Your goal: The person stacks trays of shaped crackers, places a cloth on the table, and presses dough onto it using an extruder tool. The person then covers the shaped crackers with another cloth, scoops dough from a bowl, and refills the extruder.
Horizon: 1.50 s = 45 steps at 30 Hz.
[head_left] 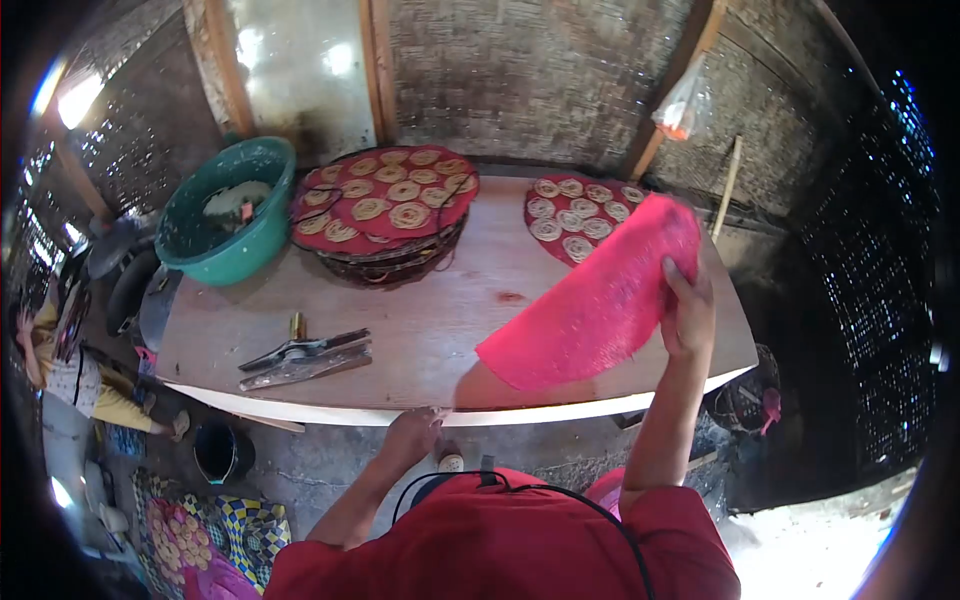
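Note:
My right hand [688,310] grips the upper right edge of a bright pink sheet [600,300], which looks like cloth or soft plastic. The sheet slants over the table's right part, its lower left corner close to the front edge. Partly behind it lies a round red sheet with several pale noodle-like coils [582,215]. At the table's front edge is my left hand [413,437], its fingers curled closed; whether anything is in them cannot be made out. Left of the middle stands a stack of round trays [385,262], topped by a red sheet bearing several yellowish coils [408,215].
On the wooden table [440,330] stand a green basin [225,262] and a dark press-like tool [305,358] with a brass-coloured cylinder. A black bucket [223,452] is on the floor. At far left another person [75,370] is partly visible. A plastic bag [683,105] hangs on a post.

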{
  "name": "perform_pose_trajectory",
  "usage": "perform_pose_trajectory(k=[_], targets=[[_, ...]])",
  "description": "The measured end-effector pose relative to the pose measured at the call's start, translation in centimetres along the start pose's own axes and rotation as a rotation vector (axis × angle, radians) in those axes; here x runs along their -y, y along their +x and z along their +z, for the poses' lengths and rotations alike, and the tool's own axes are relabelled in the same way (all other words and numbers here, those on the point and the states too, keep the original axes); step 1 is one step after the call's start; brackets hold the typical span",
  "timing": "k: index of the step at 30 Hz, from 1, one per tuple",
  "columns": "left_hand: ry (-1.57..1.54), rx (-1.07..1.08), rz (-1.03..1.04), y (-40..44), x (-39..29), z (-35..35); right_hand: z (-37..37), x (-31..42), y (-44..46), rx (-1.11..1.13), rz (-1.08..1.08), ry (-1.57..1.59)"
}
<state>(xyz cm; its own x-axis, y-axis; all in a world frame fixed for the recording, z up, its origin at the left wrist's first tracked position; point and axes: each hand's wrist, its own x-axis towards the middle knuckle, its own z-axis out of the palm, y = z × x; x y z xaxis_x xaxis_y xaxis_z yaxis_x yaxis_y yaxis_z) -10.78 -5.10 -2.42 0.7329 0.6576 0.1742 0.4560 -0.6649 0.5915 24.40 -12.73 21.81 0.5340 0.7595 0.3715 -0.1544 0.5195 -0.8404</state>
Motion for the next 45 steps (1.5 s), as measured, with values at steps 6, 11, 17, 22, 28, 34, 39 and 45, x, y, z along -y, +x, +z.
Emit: perform_pose_trajectory(k=[6, 11, 17, 22, 28, 34, 39, 45], targets=[[0.008, -0.073, 0.004, 1.1, 1.6, -0.1, -4.6, -9.6, -3.9, -0.245, 0.141, -0.162], [-0.020, 0.075, 0.178, 2.3, 2.2, -2.1, -8.9, -17.7, -7.2, -0.314, 0.319, -0.247], [-0.005, 0.130, 0.177, 3.2, 3.6, -3.1, -10.7, -23.0, -9.6, -0.424, 0.325, -0.623], [0.103, -0.010, 0.297, 4.1, 4.9, -4.3, -11.7, -23.7, -9.8, -0.428, 0.310, -1.008], [0.634, -0.173, -0.127, 4.1, 7.5, -12.9, -7.9, -19.7, -9.2, -0.477, 0.096, -1.181], [0.414, 0.093, -0.315, 4.6, 11.2, -16.3, -4.8, -20.7, -9.3, -0.325, 0.015, -1.114], [0.416, 0.056, -0.166, 5.4, 9.7, -17.2, 1.8, -21.3, -10.2, -0.081, -0.095, -1.016], [-0.363, -0.171, 0.015, 7.4, -1.0, -21.9, 12.2, -17.9, -13.8, 0.600, 0.112, -0.872]])
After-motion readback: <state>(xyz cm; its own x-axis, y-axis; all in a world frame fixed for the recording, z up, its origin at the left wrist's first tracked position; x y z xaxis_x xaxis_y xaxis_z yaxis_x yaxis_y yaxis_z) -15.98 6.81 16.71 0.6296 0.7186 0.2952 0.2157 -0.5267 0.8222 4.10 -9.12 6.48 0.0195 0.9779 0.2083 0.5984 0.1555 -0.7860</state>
